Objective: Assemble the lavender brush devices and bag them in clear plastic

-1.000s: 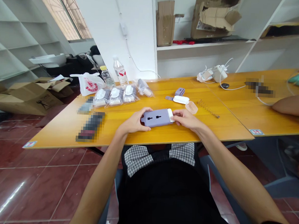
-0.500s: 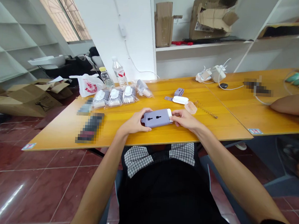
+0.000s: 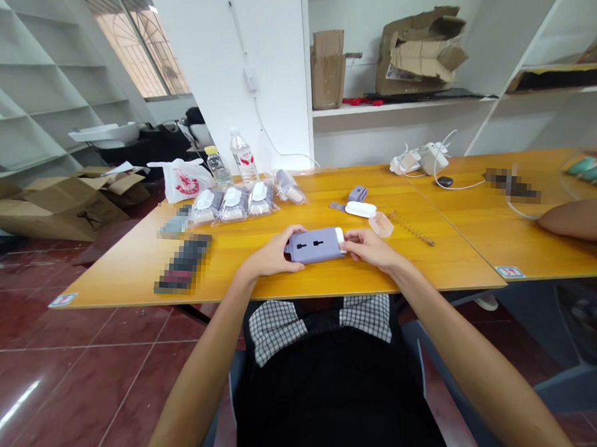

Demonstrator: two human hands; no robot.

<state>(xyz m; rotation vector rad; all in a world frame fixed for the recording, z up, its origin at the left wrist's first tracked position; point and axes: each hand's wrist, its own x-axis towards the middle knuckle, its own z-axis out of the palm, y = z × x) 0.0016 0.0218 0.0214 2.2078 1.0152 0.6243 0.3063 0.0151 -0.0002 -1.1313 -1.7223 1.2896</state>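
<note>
A purple plastic case (image 3: 318,246) with two black keyhole-shaped slots lies level between my hands, just above or on the table near its front edge. My left hand (image 3: 273,254) wraps round its left end, thumb below and fingers above. At the other end, my right hand (image 3: 371,248) pinches the white end piece (image 3: 338,235) at the case's edge. Beyond them lie a white bristled brush (image 3: 362,209), a small purple block (image 3: 358,193), a translucent cup-like part (image 3: 380,224) and a long coiled spring (image 3: 413,229).
Several bagged purple-and-white items (image 3: 234,204) sit at the back left beside a plastic bag (image 3: 183,181) and two bottles (image 3: 242,157). A blurred dark object (image 3: 183,264) lies left of my hands. Another person's arm (image 3: 579,217) rests at the right by a white cable (image 3: 463,186).
The camera view has shifted slightly, so the scene sits a little lower. Both hands keep their hold on the purple case, with little other visible change.
</note>
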